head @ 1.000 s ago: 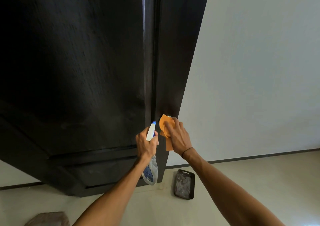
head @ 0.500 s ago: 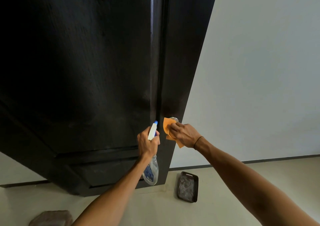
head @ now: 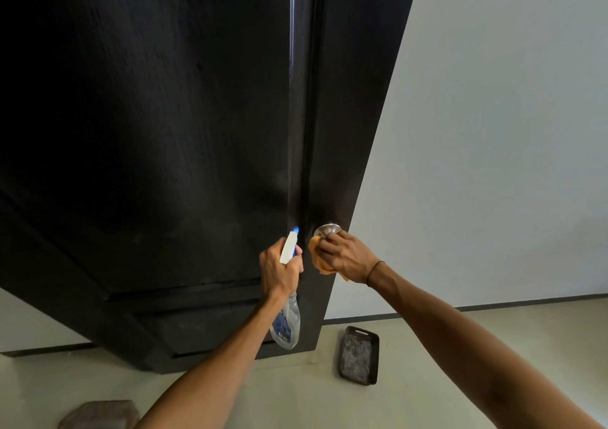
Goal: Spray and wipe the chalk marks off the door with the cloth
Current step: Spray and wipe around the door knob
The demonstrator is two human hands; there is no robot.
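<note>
Nearest the camera, a brownish stone (head: 98, 415) lies on the pale floor (head: 296, 395) at the bottom left, cut off by the frame edge. Both forearms reach up from the lower edge. Further on, a dark rectangular tray (head: 359, 356) with a greyish, mottled inside rests on the floor just beside the door's lower right corner.

The left hand (head: 279, 270) grips the neck of a spray bottle (head: 285, 325), fingers wrapped around it; the white head with its blue tip points up toward the door, and the clear body with a blue label hangs below the wrist. The right hand (head: 348, 257), a thin black band at its wrist, holds the orange cloth (head: 318, 260) bunched under curled fingers, pressed against the door just below a round metal knob (head: 326, 230). The hand hides most of the cloth, and only its edges show.

The dark door (head: 164, 132) fills the upper left, its panel grain blurred and in deep shadow; chalk marks cannot be made out on it. Behind, a plain light wall (head: 493, 132) meets the floor at a dark skirting line.
</note>
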